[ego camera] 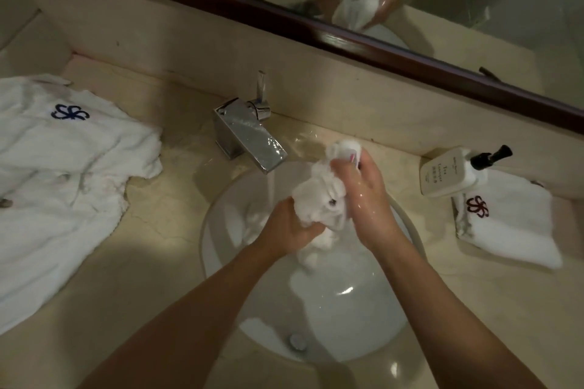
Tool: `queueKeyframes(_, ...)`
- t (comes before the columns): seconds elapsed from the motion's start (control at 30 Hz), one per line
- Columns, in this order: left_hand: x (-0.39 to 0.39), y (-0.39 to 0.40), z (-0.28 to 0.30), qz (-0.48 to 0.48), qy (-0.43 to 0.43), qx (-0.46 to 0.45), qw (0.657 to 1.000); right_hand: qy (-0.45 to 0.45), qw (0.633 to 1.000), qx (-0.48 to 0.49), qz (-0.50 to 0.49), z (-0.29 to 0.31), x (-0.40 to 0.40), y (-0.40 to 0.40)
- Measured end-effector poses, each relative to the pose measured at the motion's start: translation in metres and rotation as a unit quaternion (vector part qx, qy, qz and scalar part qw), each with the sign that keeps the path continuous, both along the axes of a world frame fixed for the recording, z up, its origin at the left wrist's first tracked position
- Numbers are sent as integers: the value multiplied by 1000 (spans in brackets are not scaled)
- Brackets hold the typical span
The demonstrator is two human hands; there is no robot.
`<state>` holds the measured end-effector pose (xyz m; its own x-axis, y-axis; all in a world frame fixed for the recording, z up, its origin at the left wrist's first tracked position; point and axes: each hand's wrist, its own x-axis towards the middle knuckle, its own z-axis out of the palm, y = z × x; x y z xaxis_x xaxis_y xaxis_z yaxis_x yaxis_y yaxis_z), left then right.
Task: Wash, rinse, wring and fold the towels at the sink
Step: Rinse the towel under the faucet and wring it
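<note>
Here, left hand (289, 224) and right hand (363, 196) both clamped on wet white towel (319, 196) over sink (221, 230), beside running faucet (249, 136).

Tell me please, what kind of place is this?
Probably a hotel bathroom. A round white sink is set in a marble counter under a framed mirror, and white towels with the same embroidered logo lie beside a pump bottle.

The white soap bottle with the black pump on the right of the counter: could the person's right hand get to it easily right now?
Probably not at once. The right hand grips the wet white towel over the sink together with the left hand. The path to the white soap bottle looks open, once it lets go.
</note>
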<state>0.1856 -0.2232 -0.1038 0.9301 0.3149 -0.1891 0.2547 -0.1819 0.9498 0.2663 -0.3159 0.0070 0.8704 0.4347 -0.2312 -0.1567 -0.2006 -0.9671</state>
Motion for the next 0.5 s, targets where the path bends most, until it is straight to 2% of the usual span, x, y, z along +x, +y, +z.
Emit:
queueKeyframes(0.1, -4, 7, 0, 5, 11, 13, 1000, -131, 984, -92, 73, -9, -1, -2)
queueKeyframes(0.13, -5, 13, -4, 0, 47, 50, 998, -144, 978, -106, 108, -11, -8, 0)
queueKeyframes(0.17, -8, 20, -7, -21, 107, 48, 993, -143, 974, -106, 143, -13, -16, 3)
queueKeyframes(0.23, -16, 29, -9, -5, 192, -106, 976, -164, 958, -103, 211, -22, -36, 7)
queueKeyframes(0.3, -18, 39, -7, -3, 206, -214, 955, -188, 943, -101, 254, -32, -52, 8)
queueKeyframes(0.37, -19, 48, -10, -10, 216, -353, 910, -165, 952, -91, 242, -43, -59, 2)
queueKeyframes(0.47, -29, 56, -7, -67, 203, -435, 874, -107, 965, -88, 221, -56, -65, -11)
queueKeyframes(0.5, -32, 57, -5, -46, 206, -463, 861, -100, 964, -91, 228, -60, -69, -14)
